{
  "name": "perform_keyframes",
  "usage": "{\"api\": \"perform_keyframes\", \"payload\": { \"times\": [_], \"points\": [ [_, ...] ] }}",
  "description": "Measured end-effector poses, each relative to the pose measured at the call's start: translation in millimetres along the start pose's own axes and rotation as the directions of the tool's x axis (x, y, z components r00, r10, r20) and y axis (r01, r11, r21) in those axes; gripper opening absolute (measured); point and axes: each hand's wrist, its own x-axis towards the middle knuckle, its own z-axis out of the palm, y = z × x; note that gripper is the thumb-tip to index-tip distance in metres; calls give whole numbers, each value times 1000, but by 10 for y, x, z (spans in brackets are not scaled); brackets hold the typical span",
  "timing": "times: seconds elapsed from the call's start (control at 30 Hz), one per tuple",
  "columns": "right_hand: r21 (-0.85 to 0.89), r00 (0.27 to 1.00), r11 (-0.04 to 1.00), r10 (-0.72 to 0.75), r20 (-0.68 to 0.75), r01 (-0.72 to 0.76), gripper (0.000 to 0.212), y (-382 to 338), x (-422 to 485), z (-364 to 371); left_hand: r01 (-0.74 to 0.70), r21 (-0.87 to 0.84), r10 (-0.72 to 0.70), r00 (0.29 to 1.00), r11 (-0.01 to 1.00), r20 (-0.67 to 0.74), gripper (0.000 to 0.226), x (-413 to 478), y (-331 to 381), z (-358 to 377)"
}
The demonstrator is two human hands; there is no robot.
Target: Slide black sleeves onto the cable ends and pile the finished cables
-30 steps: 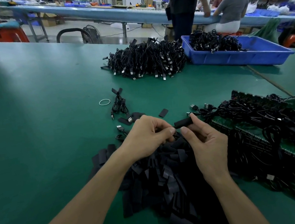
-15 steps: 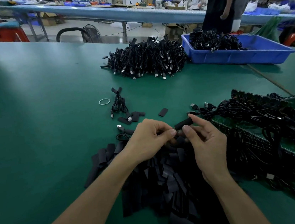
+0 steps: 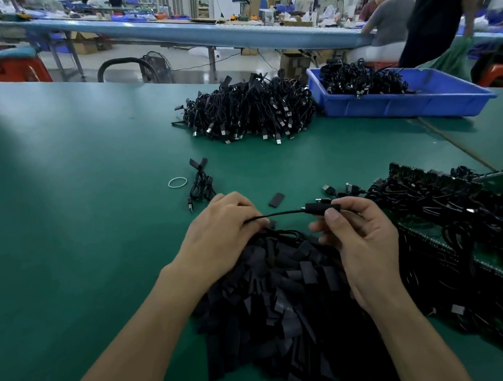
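My right hand pinches a black sleeve that sits on one end of a thin black cable. My left hand grips the same cable about a hand's width to the left, so the cable runs taut between them. Below both hands lies a heap of loose black sleeves. A tangle of unsleeved cables lies to the right. One finished cable lies beyond my left hand. A big pile of cables sits farther back.
A blue bin holding more cables stands at the back right. A white rubber band and a stray sleeve lie on the green table. People stand and sit behind the far edge.
My hands have drawn apart, the right one moving right with the sleeve, and a stretch of cable now shows between them. The view has tilted up a little.
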Motion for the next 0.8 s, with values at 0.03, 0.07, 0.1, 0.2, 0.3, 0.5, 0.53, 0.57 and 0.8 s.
{"api": "perform_keyframes", "payload": {
  "times": [0.03, 0.07, 0.1, 0.2, 0.3, 0.5, 0.53, 0.57, 0.8],
  "points": [
    [-34, 1000, 999, 0, -16, 0, 17, -39, 5, -5, 5, 19, -4, 999, 1000, -47, 44, -2, 10, -16],
    [-79, 1000, 997, 1, -30, -3, 19, -88, 15, -5, 14, 49, -10, 996, 999, -83, 55, -3, 20, -44],
    [-139, 999, 990, 1, -40, -6, 22, -143, 29, -4, 34, 82, -25, 994, 996, -109, 63, 2, 26, -72],
    [-389, 999, 921, -40, 5, 39, 30, -323, 73, 2, 188, 22, -181, 965, 982, -190, 71, 140, 12, -140],
    [-632, 981, 753, -111, 156, 186, 24, -529, 87, 22, 413, -190, -445, 876, 891, -184, 67, 441, -94, -190],
    [-856, 907, 335, -296, 300, 393, 24, -979, 152, -22, 625, -158, -634, 773, 765, -14, 67, 870, -392, -184],
    [-882, 895, 251, -317, 314, 398, 26, -1031, 161, -50, 636, -145, -643, 766, 758, 4, 66, 908, -435, -178],
    [-910, 897, 174, -313, 312, 377, 30, -1075, 168, -84, 643, -139, -647, 762, 753, 20, 64, 944, -482, -166],
    [-978, 981, 123, -117, 157, 171, 39, -1083, 279, -270, 690, -131, -677, 724, 712, 132, 58, 1089, -742, -83]
  ]
}}
